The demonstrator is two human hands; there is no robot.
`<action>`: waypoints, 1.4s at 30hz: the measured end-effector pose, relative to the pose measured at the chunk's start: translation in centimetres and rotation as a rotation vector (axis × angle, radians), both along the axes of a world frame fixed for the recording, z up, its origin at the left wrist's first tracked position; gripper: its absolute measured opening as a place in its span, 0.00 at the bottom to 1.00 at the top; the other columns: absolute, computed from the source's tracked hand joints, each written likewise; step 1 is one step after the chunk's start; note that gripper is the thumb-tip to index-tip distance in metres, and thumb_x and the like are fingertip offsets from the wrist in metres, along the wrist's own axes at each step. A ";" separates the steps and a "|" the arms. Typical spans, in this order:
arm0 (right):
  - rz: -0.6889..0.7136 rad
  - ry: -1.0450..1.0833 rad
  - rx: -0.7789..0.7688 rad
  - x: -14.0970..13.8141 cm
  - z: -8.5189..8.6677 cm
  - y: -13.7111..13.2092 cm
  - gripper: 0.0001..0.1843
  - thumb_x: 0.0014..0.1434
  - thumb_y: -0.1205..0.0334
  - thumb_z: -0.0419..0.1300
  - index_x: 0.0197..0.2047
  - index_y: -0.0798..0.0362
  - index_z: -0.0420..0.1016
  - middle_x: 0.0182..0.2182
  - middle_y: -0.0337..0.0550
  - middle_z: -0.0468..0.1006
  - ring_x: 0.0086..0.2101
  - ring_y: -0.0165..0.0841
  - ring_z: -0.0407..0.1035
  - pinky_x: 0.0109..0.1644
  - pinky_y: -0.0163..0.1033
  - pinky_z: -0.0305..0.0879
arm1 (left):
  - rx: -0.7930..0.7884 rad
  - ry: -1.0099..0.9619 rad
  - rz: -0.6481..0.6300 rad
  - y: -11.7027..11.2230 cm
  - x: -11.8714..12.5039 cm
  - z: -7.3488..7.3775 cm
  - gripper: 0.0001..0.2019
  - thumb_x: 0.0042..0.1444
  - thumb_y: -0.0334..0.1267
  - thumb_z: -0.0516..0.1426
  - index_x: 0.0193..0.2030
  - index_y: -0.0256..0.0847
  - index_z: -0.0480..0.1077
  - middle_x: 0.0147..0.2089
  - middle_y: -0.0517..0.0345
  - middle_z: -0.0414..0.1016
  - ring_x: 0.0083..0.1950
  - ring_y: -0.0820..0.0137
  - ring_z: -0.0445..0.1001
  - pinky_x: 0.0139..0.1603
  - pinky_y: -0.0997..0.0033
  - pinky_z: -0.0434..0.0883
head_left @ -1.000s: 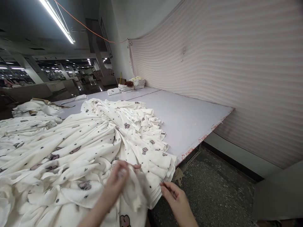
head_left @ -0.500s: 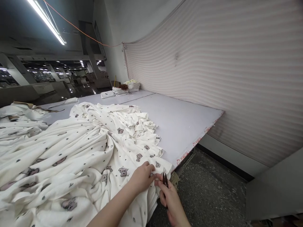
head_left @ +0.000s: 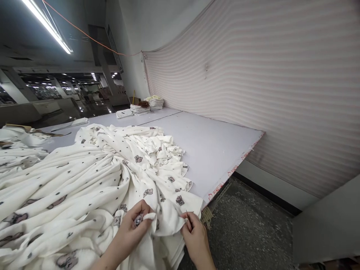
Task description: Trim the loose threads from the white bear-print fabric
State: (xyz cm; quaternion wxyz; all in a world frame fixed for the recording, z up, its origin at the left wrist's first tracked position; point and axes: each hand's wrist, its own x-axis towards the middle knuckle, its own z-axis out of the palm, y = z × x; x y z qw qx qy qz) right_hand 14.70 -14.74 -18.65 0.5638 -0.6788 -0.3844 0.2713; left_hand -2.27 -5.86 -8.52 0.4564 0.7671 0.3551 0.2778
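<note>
A large heap of white fabric, printed with dark spots and small grey-pink animals, lies in folds over the table's near edge. My left hand is closed on a bunched edge of this fabric, thumb on top. My right hand holds dark thread snips, their thin tips pointing up and most of them hidden in the palm. The fingertips of that hand also touch a corner of the fabric. Between both hands hangs a short, loose stretch of hem.
The pale tabletop reaches back to a striped cloth curtain. Folded cloth stacks stand at the far end. More white cloth lies at left. Speckled floor shows beyond the table's right edge.
My left hand has moved left and down, away from the right, gripping the fabric edge. The snips have tilted in my right hand. The hem is now spread between both hands.
</note>
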 end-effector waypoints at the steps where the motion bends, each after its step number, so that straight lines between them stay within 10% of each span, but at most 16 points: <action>1: 0.019 0.008 0.014 -0.1 0.3 -0.1 0.07 0.54 0.63 0.57 0.34 0.53 0.75 0.25 0.37 0.71 0.27 0.32 0.65 0.30 0.31 0.59 | 0.054 0.077 -0.033 -0.2 -0.4 0.2 0.10 0.58 0.39 0.51 0.27 0.44 0.55 0.27 0.61 0.69 0.30 0.68 0.68 0.31 0.72 0.64; 9: 0.066 -0.015 0.054 -0.4 2.1 -1.9 0.06 0.58 0.61 0.55 0.35 0.53 0.71 0.27 0.39 0.72 0.30 0.33 0.67 0.34 0.32 0.64 | 0.655 0.406 -0.195 -2.5 -1.2 -2.3 0.07 0.55 0.27 0.49 0.34 0.44 0.60 0.37 0.58 0.67 0.32 0.70 0.68 0.31 0.74 0.64; 15: 0.104 -0.323 0.162 -1.5 2.8 -2.7 0.12 0.58 0.62 0.56 0.46 0.46 0.73 0.35 0.42 0.74 0.33 0.36 0.72 0.34 0.34 0.66 | 0.394 0.137 -0.111 -2.8 -1.4 -2.3 0.06 0.59 0.28 0.49 0.33 0.44 0.56 0.43 0.57 0.70 0.40 0.70 0.71 0.40 0.74 0.67; 24: 0.122 -0.110 0.388 -3.2 3.3 -0.8 0.10 0.60 0.56 0.59 0.44 0.49 0.74 0.37 0.44 0.79 0.36 0.34 0.74 0.38 0.30 0.69 | -0.281 0.026 0.067 -2.4 -1.2 -1.8 0.12 0.57 0.48 0.55 0.40 0.43 0.69 0.40 0.59 0.72 0.44 0.65 0.69 0.45 0.72 0.65; 34: 0.088 -0.054 0.234 -4.8 3.5 -0.2 0.14 0.65 0.53 0.50 0.33 0.51 0.68 0.21 0.34 0.69 0.23 0.29 0.67 0.30 0.29 0.61 | -0.203 0.113 0.006 -3.5 -0.6 -0.9 0.14 0.54 0.48 0.58 0.42 0.42 0.74 0.42 0.55 0.76 0.46 0.62 0.71 0.50 0.70 0.66; 42: 0.145 -0.007 0.231 -3.4 3.7 -1.1 0.10 0.57 0.53 0.59 0.39 0.49 0.75 0.31 0.39 0.78 0.33 0.34 0.73 0.38 0.31 0.67 | -0.336 -0.012 0.195 -3.5 -0.3 -0.5 0.17 0.51 0.53 0.58 0.37 0.41 0.73 0.37 0.59 0.76 0.42 0.63 0.72 0.42 0.73 0.67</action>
